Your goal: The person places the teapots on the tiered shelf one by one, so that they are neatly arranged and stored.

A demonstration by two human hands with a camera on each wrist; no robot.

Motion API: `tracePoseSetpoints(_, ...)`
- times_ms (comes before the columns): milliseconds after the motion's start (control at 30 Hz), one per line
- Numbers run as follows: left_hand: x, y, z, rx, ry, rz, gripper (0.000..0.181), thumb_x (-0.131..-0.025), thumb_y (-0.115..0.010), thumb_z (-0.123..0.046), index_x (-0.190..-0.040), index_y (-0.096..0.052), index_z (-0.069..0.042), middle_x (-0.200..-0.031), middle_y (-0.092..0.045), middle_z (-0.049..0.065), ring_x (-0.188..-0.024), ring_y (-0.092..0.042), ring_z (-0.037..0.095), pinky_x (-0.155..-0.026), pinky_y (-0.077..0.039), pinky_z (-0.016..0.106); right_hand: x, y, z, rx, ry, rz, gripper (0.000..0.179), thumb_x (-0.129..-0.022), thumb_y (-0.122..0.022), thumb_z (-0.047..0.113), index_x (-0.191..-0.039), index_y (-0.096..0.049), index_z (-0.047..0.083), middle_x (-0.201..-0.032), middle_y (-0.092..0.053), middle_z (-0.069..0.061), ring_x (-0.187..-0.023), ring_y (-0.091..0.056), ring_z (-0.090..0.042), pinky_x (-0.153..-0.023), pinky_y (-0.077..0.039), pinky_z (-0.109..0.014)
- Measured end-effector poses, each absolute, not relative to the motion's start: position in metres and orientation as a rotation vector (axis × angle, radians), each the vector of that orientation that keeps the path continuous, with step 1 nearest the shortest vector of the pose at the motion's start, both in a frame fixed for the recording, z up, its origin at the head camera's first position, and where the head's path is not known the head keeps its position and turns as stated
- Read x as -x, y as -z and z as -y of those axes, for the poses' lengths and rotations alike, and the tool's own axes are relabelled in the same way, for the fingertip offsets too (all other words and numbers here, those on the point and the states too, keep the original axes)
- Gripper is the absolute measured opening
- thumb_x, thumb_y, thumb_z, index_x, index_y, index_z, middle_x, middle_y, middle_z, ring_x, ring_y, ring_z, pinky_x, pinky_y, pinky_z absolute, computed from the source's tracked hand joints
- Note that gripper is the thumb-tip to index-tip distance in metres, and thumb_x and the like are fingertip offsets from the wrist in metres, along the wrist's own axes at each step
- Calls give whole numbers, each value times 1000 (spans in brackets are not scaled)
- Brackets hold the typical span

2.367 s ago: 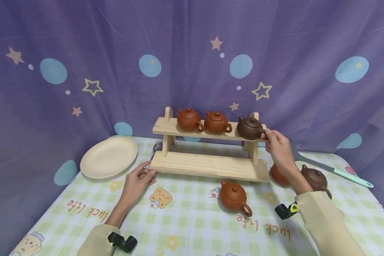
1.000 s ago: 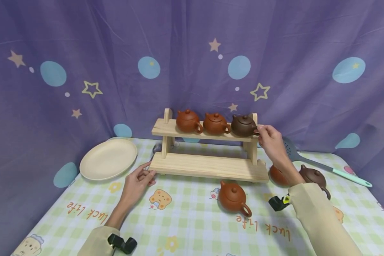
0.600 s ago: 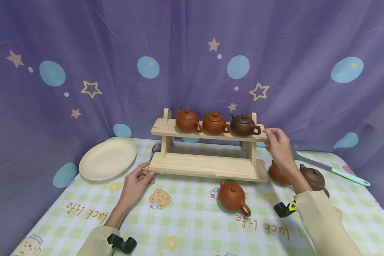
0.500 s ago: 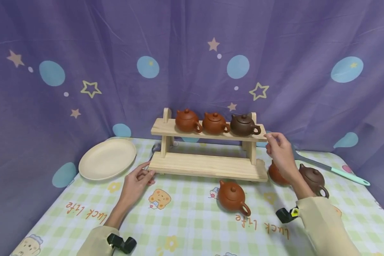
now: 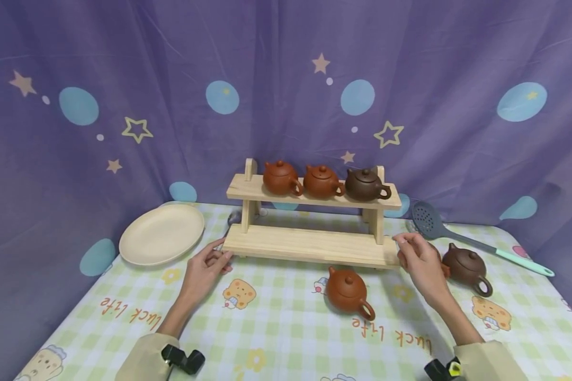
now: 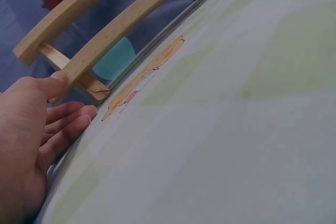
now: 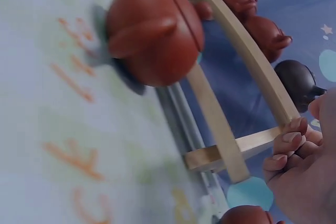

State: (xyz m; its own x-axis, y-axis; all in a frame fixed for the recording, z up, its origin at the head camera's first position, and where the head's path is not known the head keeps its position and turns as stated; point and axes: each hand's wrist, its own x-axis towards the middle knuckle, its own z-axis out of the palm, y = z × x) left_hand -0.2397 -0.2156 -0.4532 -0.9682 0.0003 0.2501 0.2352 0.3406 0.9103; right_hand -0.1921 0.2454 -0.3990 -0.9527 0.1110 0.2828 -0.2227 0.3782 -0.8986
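Note:
A two-tier wooden display shelf (image 5: 310, 246) stands on the table. My left hand (image 5: 205, 272) pinches the lower board's left end, thumb on top and fingers below; the left wrist view shows this thumb (image 6: 52, 85) on the wood. Two reddish-brown teapots (image 5: 280, 179) and one dark brown teapot (image 5: 366, 185) sit in a row on the upper board. Close to the lower board's right end is my right hand (image 5: 421, 264), fingers loosely curled, holding nothing. Whether it touches the wood I cannot tell. Behind this hand, another reddish-brown teapot (image 7: 245, 216) is mostly hidden in the head view.
A reddish-brown teapot (image 5: 346, 291) stands in front of the shelf. At the right are a dark brown teapot (image 5: 466, 266) and a slotted skimmer (image 5: 429, 221) with a mint handle. A beige plate (image 5: 162, 235) lies at left, and a spoon (image 5: 234, 218) lies partly behind the shelf.
My right hand slid the dark brown teapot leftward on the upper board and let go of its handle. It then moved down beside the lower board. My left hand stayed at the shelf.

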Motion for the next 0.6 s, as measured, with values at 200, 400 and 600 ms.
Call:
tracePoseSetpoints(200, 228, 433, 207, 208, 1662, 2429, 50, -104, -67, -14, -148, -51, 4, -96, -71, 25, -79, -74, 32, -74, -64, 31, 171, 413, -244, -148, -1658, 2358, 33, -113, -46, 26, -122, -58, -4, -72, -46, -5, -57, -40, -12, -46, -35, -31)
tracePoseSetpoints(400, 242, 455, 215, 166, 1635, 2436, 52, -104, -68, -21, -150, -53, -3, -97, -73, 19, -77, -74, 25, -73, -63, 26, 153, 426, -240, -147, -1703, 2411, 32, -114, -44, 22, -123, -57, -5, -68, -44, -4, -56, -39, -12, -47, -37, -32)
tracePoseSetpoints(600, 234, 441, 209, 146, 1650, 2434, 49, -103, -68, -17, -148, -54, -1, -96, -72, 23, -77, -74, 29, -73, -62, 25, 135, 432, -232, -54, -1768, 2495, 32, -114, -44, 22, -125, -59, -4, -65, -42, -2, -54, -37, -12, -47, -36, -31)
